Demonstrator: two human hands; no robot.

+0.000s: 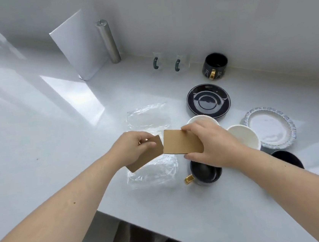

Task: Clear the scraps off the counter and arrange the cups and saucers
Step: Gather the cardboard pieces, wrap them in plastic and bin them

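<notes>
Cardboard scraps are pinched above the worktop (37, 134), one in each hand: left hand (132, 146) grips the tilted left scrap (149, 158), right hand (215, 144) the flatter right scrap (181, 143). Clear wrap (147, 120) lies beneath; cups and saucers sit right, with a black cup (205, 172) under the right wrist.

Bright, cool daylight comes from the upper left and makes a strong glare patch on the white surface (76, 94); shadows are soft, the wide lens bends the edges, and details look slightly blurred
</notes>
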